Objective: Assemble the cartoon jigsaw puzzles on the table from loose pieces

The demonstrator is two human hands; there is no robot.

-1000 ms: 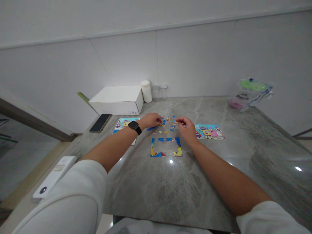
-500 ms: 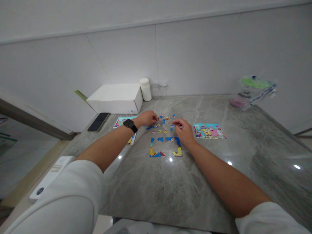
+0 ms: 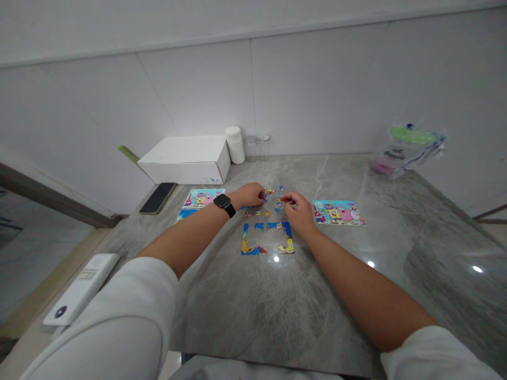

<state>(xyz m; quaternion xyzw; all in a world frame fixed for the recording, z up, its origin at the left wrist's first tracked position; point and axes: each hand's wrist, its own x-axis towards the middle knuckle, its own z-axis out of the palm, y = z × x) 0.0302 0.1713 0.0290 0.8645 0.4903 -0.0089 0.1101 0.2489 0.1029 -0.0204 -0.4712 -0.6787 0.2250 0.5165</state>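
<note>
My left hand (image 3: 252, 195), with a black watch (image 3: 224, 205) on its wrist, is over the loose jigsaw pieces (image 3: 267, 214) and covers some of them. Its fingers are bent together; whatever they hold is hidden. To the right of the pieces, my right hand (image 3: 299, 210) has thumb and fingers pinched, and I cannot make out what is between them. Nearer to me lies a partly joined puzzle border (image 3: 244, 247) in blue and yellow, with gaps in its top and bottom edges. A colourful cartoon picture card (image 3: 340, 212) lies right of my right hand.
Another cartoon sheet (image 3: 202, 197) is partly under my left forearm. Behind are a phone (image 3: 157, 198), a white box (image 3: 182, 158), a white bottle (image 3: 235, 146) and two clear glasses (image 3: 263, 149). A plastic bag (image 3: 407, 150) stands back right; a white device (image 3: 81, 290) lies left.
My left hand has moved right across the loose pieces, uncovering more of the left sheet. My right hand stays in nearly the same place. The view has shifted slightly.
</note>
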